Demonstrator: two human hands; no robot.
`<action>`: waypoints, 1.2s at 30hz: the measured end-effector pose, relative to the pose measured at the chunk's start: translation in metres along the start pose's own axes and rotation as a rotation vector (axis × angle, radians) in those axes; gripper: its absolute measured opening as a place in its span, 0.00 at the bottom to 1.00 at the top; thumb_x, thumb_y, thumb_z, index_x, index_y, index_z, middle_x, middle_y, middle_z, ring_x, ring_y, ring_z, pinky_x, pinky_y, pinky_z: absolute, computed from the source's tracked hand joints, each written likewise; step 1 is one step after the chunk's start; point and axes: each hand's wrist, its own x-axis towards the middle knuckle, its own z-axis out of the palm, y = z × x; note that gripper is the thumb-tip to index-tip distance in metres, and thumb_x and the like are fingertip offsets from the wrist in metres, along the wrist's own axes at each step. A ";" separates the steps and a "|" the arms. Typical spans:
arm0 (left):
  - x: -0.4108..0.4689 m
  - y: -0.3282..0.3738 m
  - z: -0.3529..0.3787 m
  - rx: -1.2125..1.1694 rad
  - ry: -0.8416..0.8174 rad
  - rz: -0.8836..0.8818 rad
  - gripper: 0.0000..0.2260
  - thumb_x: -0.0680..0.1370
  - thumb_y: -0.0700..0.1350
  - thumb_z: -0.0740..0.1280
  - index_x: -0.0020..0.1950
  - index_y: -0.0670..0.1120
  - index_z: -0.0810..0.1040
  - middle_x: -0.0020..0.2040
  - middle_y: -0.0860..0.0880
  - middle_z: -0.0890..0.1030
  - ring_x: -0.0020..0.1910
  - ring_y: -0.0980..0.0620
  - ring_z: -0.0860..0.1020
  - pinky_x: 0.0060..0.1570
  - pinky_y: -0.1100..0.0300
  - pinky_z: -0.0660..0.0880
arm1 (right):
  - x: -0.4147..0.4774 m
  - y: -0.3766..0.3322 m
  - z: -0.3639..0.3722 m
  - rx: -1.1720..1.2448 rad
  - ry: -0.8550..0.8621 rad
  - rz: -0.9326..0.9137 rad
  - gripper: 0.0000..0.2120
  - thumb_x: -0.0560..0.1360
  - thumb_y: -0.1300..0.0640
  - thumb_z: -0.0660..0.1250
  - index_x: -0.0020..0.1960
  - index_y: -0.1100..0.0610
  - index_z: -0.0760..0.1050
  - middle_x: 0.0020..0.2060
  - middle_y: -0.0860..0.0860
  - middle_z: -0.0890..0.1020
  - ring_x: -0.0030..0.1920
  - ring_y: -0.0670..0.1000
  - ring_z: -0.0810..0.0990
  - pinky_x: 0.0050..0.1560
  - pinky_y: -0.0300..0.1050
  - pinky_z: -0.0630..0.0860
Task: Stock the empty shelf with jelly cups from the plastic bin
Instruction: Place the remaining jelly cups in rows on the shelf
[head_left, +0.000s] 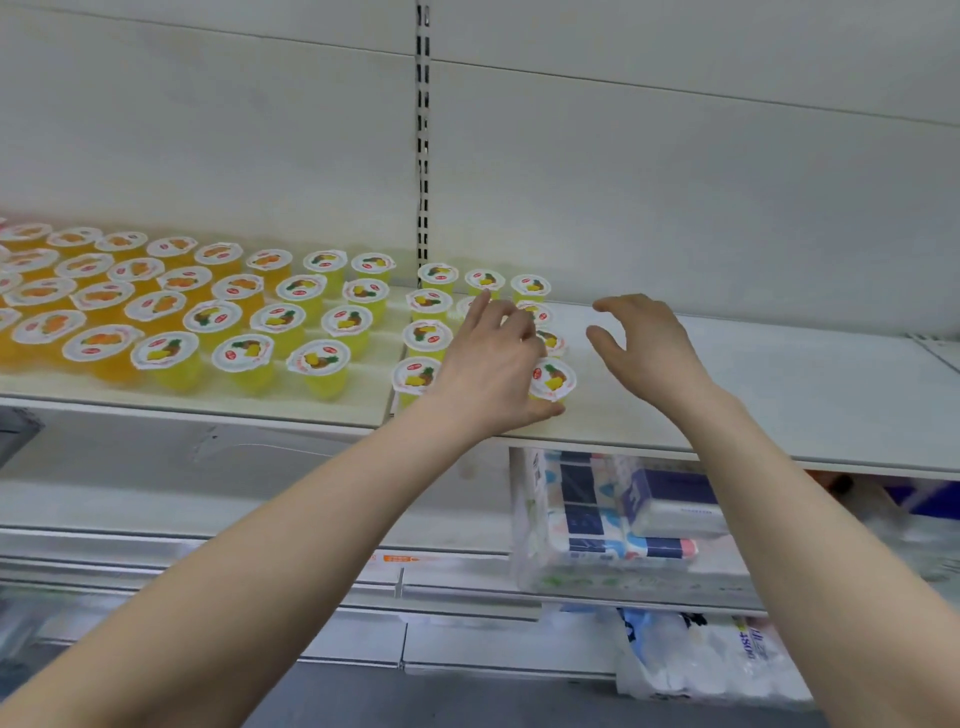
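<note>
Head view | yellow foil-lidded plastic jelly cup (552, 378) against thumb of left hand (488, 364), grip unclear | right hand (647, 340) nearby rightward, fingers (621, 304) spread, empty

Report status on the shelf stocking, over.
Left hand open, against front jelly cup. Right hand open, empty, over shelf. Right shelf space unobstructed.

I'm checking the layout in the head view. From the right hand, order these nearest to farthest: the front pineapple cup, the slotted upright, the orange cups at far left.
1. Front pineapple cup, just left of the right hand.
2. Slotted upright, further left, at the back.
3. Orange cups, far left end of the shelf.
</note>
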 end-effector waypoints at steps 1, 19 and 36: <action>0.000 0.001 0.003 0.011 -0.012 -0.002 0.29 0.65 0.68 0.67 0.53 0.46 0.83 0.55 0.47 0.78 0.62 0.42 0.70 0.73 0.43 0.54 | -0.001 0.001 0.000 -0.009 0.010 -0.004 0.19 0.80 0.51 0.61 0.69 0.57 0.72 0.66 0.55 0.75 0.66 0.58 0.70 0.65 0.51 0.66; -0.019 -0.022 -0.013 -0.073 0.070 -0.117 0.32 0.72 0.69 0.54 0.59 0.46 0.80 0.57 0.47 0.80 0.60 0.44 0.74 0.56 0.52 0.72 | 0.005 -0.029 -0.008 -0.117 0.116 -0.190 0.20 0.80 0.53 0.62 0.69 0.60 0.72 0.63 0.59 0.76 0.64 0.62 0.71 0.63 0.56 0.69; -0.171 -0.191 -0.105 0.109 0.179 -0.414 0.23 0.77 0.56 0.66 0.68 0.45 0.73 0.61 0.44 0.76 0.61 0.41 0.73 0.58 0.49 0.71 | 0.013 -0.229 0.050 -0.091 0.111 -0.667 0.25 0.79 0.46 0.57 0.68 0.60 0.71 0.61 0.58 0.77 0.59 0.61 0.75 0.60 0.55 0.71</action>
